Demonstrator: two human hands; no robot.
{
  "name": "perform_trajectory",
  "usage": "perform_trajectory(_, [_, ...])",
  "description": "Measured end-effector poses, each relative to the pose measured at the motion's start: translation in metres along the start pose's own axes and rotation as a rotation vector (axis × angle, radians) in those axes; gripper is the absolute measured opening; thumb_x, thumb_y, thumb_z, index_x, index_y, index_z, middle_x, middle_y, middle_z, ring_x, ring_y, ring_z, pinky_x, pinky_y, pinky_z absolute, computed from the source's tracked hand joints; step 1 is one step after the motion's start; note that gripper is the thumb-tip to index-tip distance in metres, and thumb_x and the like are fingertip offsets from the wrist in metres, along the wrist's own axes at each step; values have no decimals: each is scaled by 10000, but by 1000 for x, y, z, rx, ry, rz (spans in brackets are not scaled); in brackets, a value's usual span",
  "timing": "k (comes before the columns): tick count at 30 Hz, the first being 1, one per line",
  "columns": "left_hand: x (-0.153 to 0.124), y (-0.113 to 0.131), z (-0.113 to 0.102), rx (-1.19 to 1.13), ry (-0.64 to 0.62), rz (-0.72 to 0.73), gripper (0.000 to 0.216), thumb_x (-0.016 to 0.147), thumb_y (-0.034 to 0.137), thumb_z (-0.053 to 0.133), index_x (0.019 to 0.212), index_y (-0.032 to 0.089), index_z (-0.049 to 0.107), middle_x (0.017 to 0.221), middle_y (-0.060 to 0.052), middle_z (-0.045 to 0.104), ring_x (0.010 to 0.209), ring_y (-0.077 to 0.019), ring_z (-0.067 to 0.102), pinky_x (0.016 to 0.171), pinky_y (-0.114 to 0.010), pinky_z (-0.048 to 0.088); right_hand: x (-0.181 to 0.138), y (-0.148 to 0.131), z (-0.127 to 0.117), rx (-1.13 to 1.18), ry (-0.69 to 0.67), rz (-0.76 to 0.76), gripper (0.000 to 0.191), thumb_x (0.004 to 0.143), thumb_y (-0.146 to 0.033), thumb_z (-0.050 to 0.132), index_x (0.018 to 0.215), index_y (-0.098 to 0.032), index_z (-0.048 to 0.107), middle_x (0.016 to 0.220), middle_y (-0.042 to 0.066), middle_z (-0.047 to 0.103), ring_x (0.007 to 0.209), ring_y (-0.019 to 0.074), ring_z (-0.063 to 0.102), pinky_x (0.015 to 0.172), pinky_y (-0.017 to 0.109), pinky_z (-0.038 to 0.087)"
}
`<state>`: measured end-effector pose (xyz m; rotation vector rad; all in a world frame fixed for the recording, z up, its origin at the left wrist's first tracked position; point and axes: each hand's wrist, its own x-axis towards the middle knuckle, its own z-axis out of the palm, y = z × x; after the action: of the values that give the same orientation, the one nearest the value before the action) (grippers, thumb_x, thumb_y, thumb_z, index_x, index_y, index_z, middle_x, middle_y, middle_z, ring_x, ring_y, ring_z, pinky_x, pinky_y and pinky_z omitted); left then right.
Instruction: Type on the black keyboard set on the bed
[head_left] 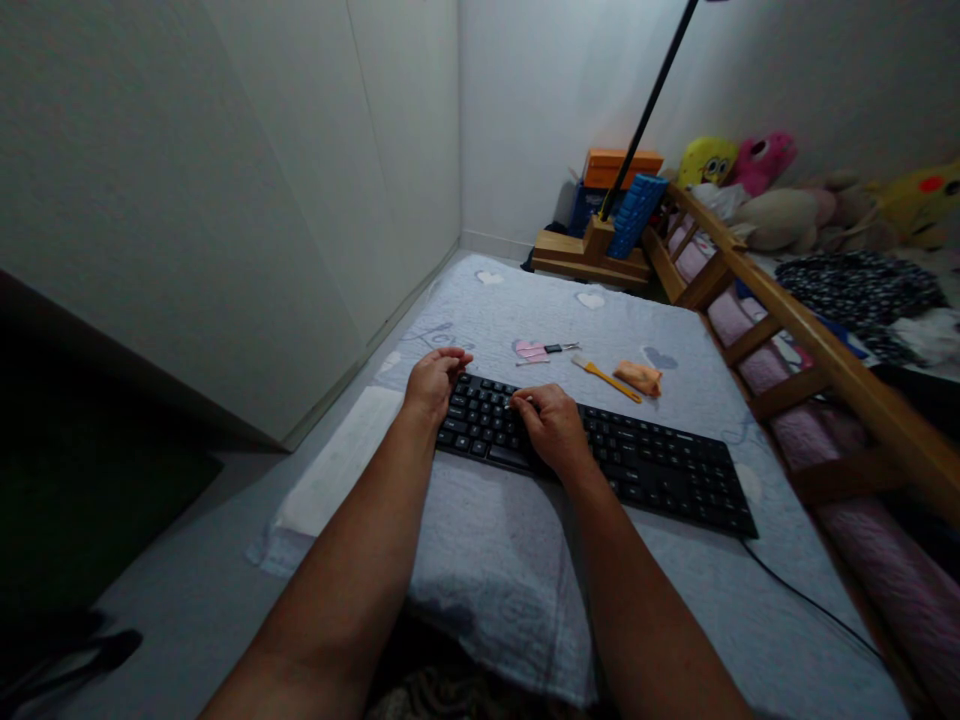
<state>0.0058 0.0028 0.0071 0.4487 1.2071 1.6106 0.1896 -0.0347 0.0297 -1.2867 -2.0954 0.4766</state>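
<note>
A black keyboard [652,460] lies across the patterned cloth, its cable leaving the right end. At its left end, my left hand [437,382] rests by the corner with fingers stretched forward and nothing visible in them. My right hand [551,425] is over the middle-left keys, its fingers pinched on a thin white-tipped stick that looks like a cotton swab [529,399]; most of it is hidden. Behind the keyboard lie another thin swab-like stick [532,362], a small tool with a black grip [553,349], a yellow-handled brush [611,381] and a crumpled orange cloth [638,378].
The cloth-covered surface [487,540] carries a folded white cloth [341,450] at the left. Pale cabinet panels [315,150] stand on the left. A wooden bed rail [825,330] runs along the right, with plush toys behind it. A wooden stand [592,255] holds a black pole.
</note>
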Motion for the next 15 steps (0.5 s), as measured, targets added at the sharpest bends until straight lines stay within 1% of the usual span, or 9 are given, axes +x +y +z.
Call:
perform_trajectory(6, [0,1,0,4,1,-5,151,601,55,522,699,154,580,692,-35,653,692,-123,606,702,-245,447,0,1,1,-1,-2,-1,170,854,-196,528,840,-204,697,858,53,700,871,205,583,827,333,420])
perform_trajectory(15, [1,0,0,13,4,0,156,598,55,523,704,151,585,694,-38,649,690,-123,605,739,-262,451,2,7,-6,-24,13,32,168,840,-206,528,812,-204,694,834,57,691,842,203,592,790,316,424])
